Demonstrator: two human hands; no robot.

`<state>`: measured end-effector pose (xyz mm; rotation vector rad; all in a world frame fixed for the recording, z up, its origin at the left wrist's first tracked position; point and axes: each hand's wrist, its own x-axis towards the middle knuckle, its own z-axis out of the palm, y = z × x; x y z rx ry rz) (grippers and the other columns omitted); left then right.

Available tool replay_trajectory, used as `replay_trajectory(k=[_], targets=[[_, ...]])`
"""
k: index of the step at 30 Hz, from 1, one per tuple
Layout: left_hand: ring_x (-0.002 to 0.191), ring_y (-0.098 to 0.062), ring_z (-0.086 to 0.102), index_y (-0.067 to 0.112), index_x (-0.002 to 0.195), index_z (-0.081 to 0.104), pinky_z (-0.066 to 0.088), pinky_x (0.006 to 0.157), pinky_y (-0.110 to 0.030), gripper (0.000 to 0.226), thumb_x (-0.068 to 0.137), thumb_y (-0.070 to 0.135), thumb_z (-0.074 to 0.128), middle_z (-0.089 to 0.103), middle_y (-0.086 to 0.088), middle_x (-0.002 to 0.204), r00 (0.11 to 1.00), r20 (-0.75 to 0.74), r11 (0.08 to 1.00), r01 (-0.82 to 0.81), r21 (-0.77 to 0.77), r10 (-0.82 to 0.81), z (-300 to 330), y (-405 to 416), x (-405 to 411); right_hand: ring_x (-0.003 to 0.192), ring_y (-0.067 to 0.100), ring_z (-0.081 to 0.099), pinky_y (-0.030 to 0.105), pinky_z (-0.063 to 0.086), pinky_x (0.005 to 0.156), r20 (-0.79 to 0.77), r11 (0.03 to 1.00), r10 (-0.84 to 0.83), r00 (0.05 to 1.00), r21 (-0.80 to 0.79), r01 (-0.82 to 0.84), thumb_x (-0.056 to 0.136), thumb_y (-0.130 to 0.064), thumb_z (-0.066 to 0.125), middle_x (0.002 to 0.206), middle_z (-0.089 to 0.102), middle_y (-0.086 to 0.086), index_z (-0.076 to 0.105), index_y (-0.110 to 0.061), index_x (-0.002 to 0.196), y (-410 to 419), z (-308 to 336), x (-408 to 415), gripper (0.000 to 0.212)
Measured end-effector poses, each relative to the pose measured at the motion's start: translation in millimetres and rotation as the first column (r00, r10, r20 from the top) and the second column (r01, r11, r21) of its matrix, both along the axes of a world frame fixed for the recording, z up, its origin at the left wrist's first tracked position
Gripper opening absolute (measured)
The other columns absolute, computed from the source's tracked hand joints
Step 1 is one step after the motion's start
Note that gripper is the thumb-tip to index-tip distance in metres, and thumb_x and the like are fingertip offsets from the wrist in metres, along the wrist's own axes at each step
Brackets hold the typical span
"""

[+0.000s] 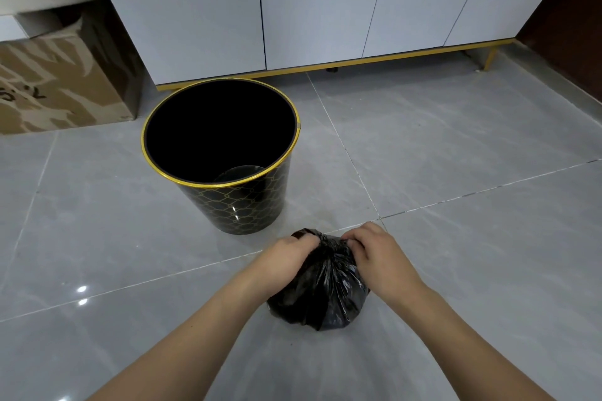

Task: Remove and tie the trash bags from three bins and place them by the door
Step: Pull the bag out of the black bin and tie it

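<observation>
- While both forearms reach forward, left hand (286,254) and right hand (374,251) pinch the bag (321,293) neck, knuckles up.
- Bin (224,153) at 11 o'clock.

I see the bag (321,290) on the floor (472,238) just before the bin (224,153); behind it the cabinet (293,3), a box (55,81) to the left.

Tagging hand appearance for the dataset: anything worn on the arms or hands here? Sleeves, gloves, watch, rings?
Nothing worn that shows. The left hand and right hand are bare, without gloves, and no rings or watch are visible. Both forearms are uncovered down to the bottom edge of the frame, so no sleeve comes into view. No marks or bands on the wrists.
</observation>
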<state>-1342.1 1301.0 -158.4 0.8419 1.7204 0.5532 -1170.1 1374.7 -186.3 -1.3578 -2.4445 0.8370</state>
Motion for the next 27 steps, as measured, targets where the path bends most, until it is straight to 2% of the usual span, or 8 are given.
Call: replay_trajectory(k=[2, 6, 11, 15, 18, 22, 25, 27], targets=[[0.096, -0.017, 0.066, 0.017, 0.096, 0.065, 0.051, 0.092, -0.037, 0.048, 0.079, 0.062, 0.059, 0.070, 0.000, 0.101, 0.994, -0.034, 0.995, 0.101, -0.004, -0.101, -5.5, -5.8, -0.3, 0.095, 0.012, 0.055, 0.012, 0.034, 0.084, -0.012, 1.000, 0.001, 1.000, 0.002, -0.001, 0.096, -0.011, 0.050, 0.097, 0.059, -0.001, 0.071, -0.016, 0.105, -0.4, -0.3, -0.6, 0.024], [0.100, -0.024, 0.061, 0.015, 0.092, 0.062, 0.048, 0.085, -0.034, 0.027, 0.091, 0.041, 0.053, 0.066, -0.004, 0.101, 0.837, -0.406, 0.924, 0.379, -0.054, -0.367, -18.9, -12.2, -6.4, 0.093, 0.013, 0.056, 0.014, 0.037, 0.084, 0.012, 1.000, -0.015, 1.000, 0.020, 0.014, 0.095, -0.009, 0.050, 0.096, 0.059, -0.001, 0.071, -0.014, 0.102, -1.2, -5.8, 1.9, 0.022], [0.100, -0.023, 0.062, 0.008, 0.096, 0.069, 0.048, 0.092, -0.035, 0.023, 0.096, 0.022, 0.050, 0.068, -0.008, 0.101, 0.979, -0.186, 0.996, 0.087, -0.015, -0.088, -42.2, -28.2, -32.4, 0.096, 0.021, 0.056, 0.024, 0.043, 0.084, 0.171, 0.996, -0.087, 0.981, 0.005, 0.088, 0.098, -0.019, 0.048, 0.096, 0.057, 0.001, 0.068, -0.012, 0.099, -2.9, -16.4, 16.0, 0.021], [0.111, -0.014, 0.038, 0.013, 0.105, 0.068, 0.028, 0.094, -0.022, 0.024, 0.098, 0.021, 0.047, 0.054, 0.004, 0.114, 0.925, -0.381, 0.977, 0.076, 0.197, 0.005, -42.6, -41.3, -24.4, 0.100, 0.019, 0.047, 0.026, 0.032, 0.087, 0.094, 0.989, -0.142, 0.985, 0.054, 0.137, 0.098, -0.019, 0.048, 0.097, 0.055, -0.003, 0.066, -0.017, 0.097, -15.1, -17.6, 9.9, 0.018], [0.107, -0.008, 0.049, 0.021, 0.107, 0.067, 0.038, 0.094, -0.023, 0.022, 0.097, 0.022, 0.048, 0.060, 0.012, 0.110, 0.933, -0.346, 0.898, 0.065, 0.435, 0.101, -20.4, -41.5, -14.5, 0.102, 0.012, 0.042, 0.029, 0.025, 0.091, -0.010, 0.972, -0.234, 0.972, 0.036, 0.234, 0.099, -0.020, 0.048, 0.101, 0.056, -0.009, 0.063, -0.019, 0.097, -11.1, 1.3, 5.3, 0.016], [0.069, -0.013, 0.055, 0.026, 0.080, 0.050, 0.048, 0.068, -0.040, 0.017, 0.096, 0.021, 0.045, 0.057, 0.011, 0.068, 0.958, -0.217, 0.879, -0.064, 0.472, 0.186, 41.7, -42.7, -5.6, 0.100, 0.015, 0.057, 0.031, 0.043, 0.091, -0.145, 0.963, -0.247, 0.958, -0.148, 0.226, 0.101, -0.023, 0.044, 0.106, 0.065, -0.003, 0.059, -0.015, 0.109, -1.1, 70.5, -2.2, 0.019], [0.074, -0.018, 0.059, 0.021, 0.082, 0.049, 0.048, 0.072, -0.038, 0.014, 0.096, 0.019, 0.047, 0.063, 0.004, 0.071, 0.947, -0.198, 0.857, -0.125, 0.500, 0.254, 116.6, -38.2, -6.7, 0.082, 0.016, 0.058, 0.024, 0.044, 0.069, -0.169, 0.949, -0.279, 0.945, -0.202, 0.243, 0.102, -0.026, 0.041, 0.090, 0.065, -0.002, 0.053, -0.019, 0.100, -1.4, 150.5, -12.7, 0.014], [0.079, -0.020, 0.061, 0.020, 0.087, 0.052, 0.049, 0.077, -0.036, 0.010, 0.096, 0.018, 0.049, 0.066, 0.002, 0.076, 0.933, -0.223, 0.853, -0.138, 0.503, 0.283, 179.1, -31.7, -12.4, 0.078, 0.013, 0.058, 0.024, 0.042, 0.066, -0.203, 0.950, -0.288, 0.936, -0.186, 0.251, 0.101, -0.025, 0.042, 0.089, 0.066, -0.003, 0.052, -0.021, 0.096, -2.7, 216.1, -22.0, 0.012]])
